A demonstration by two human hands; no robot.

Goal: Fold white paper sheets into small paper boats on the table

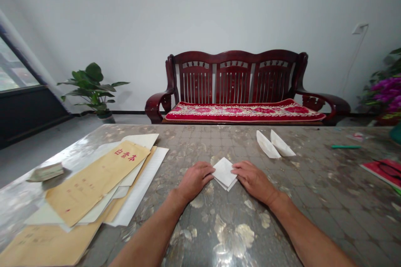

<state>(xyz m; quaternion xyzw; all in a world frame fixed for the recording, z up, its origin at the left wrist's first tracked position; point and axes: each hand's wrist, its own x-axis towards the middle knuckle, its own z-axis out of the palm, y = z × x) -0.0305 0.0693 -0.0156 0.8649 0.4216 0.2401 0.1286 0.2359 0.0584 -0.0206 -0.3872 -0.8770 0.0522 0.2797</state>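
Observation:
A small white sheet of folded paper (224,172) lies on the patterned table between my hands, turned like a diamond with its layers slightly apart along the lower edge. My left hand (196,179) pinches its left corner between thumb and fingers. At the opposite corner, the closed fingers of my right hand (253,179) grip the paper too. Beyond my right hand stand two folded white paper pieces with curved edges, a left one (267,145) and a right one (282,144), close beside each other.
Notebooks with tan covers (100,179) and loose sheets are piled at the left, near a small folded paper bundle (46,172). To the right are a green pen (346,147), a red booklet (380,172) and dark-framed glasses (388,168). A wooden bench (236,56) stands behind the table (194,233).

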